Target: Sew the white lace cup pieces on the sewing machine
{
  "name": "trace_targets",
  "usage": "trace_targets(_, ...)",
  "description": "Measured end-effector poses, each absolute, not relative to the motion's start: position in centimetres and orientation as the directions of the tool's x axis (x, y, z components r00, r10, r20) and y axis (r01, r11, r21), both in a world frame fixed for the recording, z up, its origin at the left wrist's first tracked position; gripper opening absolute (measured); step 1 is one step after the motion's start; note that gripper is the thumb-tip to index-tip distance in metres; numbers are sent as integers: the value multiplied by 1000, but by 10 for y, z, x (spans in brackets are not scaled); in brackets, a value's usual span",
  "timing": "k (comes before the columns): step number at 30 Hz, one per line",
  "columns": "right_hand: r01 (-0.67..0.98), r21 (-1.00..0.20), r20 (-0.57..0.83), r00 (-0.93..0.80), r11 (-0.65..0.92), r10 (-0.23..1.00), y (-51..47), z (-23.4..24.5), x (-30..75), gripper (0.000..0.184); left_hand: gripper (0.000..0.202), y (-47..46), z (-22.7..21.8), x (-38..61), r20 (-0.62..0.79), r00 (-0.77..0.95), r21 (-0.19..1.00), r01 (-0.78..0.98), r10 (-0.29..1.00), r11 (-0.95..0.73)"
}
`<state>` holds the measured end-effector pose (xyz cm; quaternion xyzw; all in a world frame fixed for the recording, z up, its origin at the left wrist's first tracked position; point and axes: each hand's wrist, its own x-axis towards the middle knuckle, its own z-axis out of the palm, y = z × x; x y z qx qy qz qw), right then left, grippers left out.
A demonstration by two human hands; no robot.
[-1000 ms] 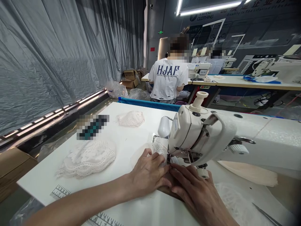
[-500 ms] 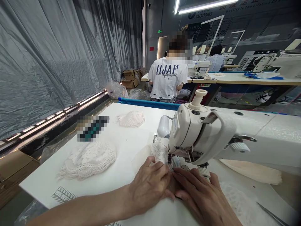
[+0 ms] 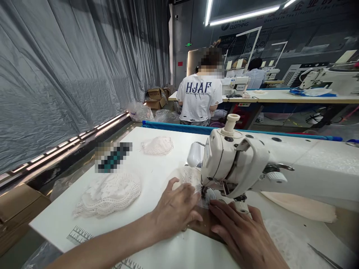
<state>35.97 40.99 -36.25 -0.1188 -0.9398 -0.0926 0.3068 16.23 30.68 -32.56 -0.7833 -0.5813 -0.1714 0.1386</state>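
In the head view, a white sewing machine (image 3: pixel 224 157) stands with its needle end just beyond my hands. White lace fabric (image 3: pixel 191 175) lies beside the presser foot (image 3: pixel 204 192). My left hand (image 3: pixel 178 203) is on the near edge of this lace, fingers bent and spread, thumb apart. Flat beside the needle area, my right hand (image 3: pixel 241 229) has its fingers stretched out, touching the machine bed; whatever is under the fingertips is hidden. Between the hands shows a brown, smooth patch (image 3: pixel 204 224) whose kind I cannot make out.
A stack of white lace pieces (image 3: pixel 112 194) and a pale pink fabric piece (image 3: pixel 158 145) lie on the left of the white table (image 3: pixel 151 183). At right are a beige fabric piece (image 3: pixel 303 207), more lace (image 3: pixel 288 243) and pointed metal tweezers (image 3: pixel 328 257). A person (image 3: pixel 199 97) sits ahead.
My left hand has shifted slightly left, away from my right hand, and its fingers have spread. More of the brown patch shows between them. My right hand stays nearly still.
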Motion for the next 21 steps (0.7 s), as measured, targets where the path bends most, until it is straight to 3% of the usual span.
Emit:
trace_targets(3,304,95,619,-764,948,182,408,-361,358,32,30,301,-318,149,393,208,14,973,896,-232)
trace_targets(9,148,181,554,-832,972,24,392,-346,354,37,39,246,-307,148,243,162,59,982,956,-181)
trace_targets(13,-75,258,492,-848,963,-198,361,-342,347,66,38,207,-299,149,259,220,96,963,940,-252)
trace_targets(15,-121,303,512,-816,945,-268,340,-347,345,77,49,192,-304,148,256,252,95,954,933,-283)
trace_targets(16,-113,324,519,-809,939,-276,329,-352,345,76,58,185,-310,150,245,269,84,951,931,-296)
trace_targets(18,-52,358,539,-804,932,-252,307,-363,348,55,70,171,-327,159,250,277,4,958,928,-287)
trace_targets(19,-23,366,541,-808,930,-233,296,-369,350,43,67,164,-337,166,283,276,-70,961,919,-268)
trace_targets(21,7,303,563,-808,953,-173,276,-377,355,29,32,151,-356,183,422,300,-202,951,855,-234)
